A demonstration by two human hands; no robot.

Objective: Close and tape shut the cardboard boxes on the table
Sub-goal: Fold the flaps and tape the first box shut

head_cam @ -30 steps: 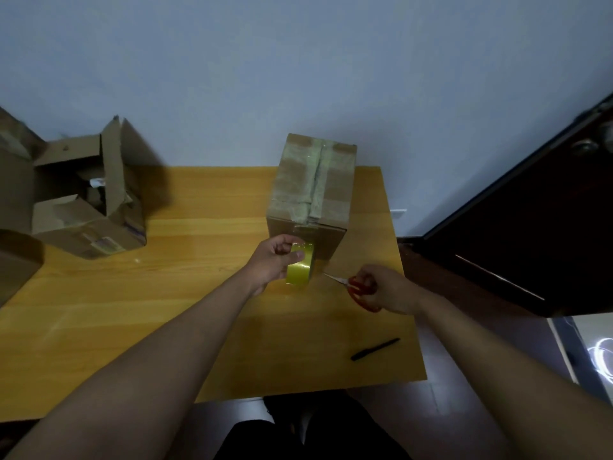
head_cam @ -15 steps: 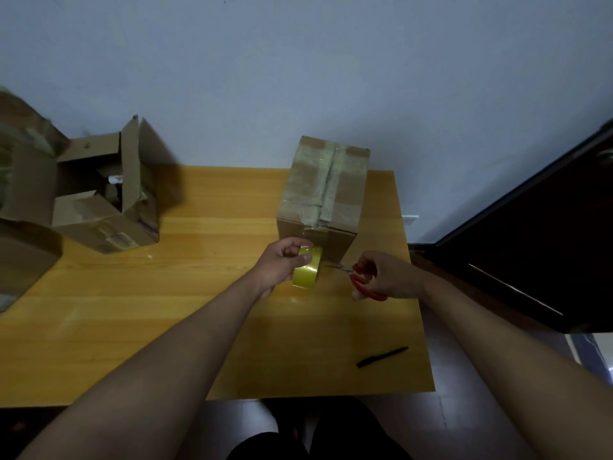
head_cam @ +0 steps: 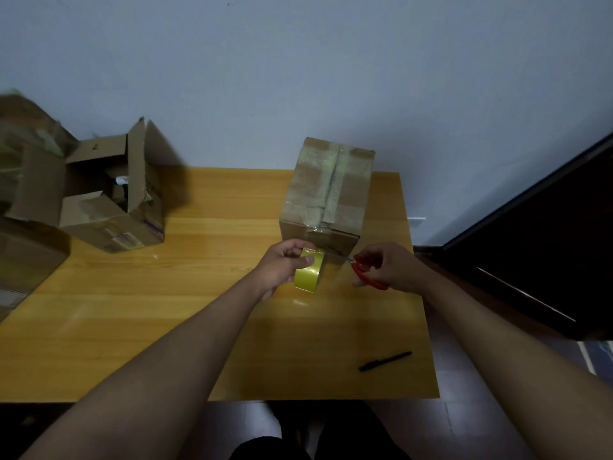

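On the left of the tabletop [head_cam: 132, 327] an open cardboard box [head_cam: 109, 200] stood with its flaps up, well apart from the work. Right of centre, the left hand [head_cam: 282, 267] held the yellow tape roll [head_cam: 309, 272] on edge, thumb over its rim, its grip curled round it just below the near face of the taped box [head_cam: 326, 194]. A short strip of tape seemed to run from roll to box, its long axis leaning up and away. Just right of that strip, the scissors [head_cam: 363, 272] pointed left at it, the right hand [head_cam: 388, 267] clamped on their red handles. The cut would likely fall between roll and box.
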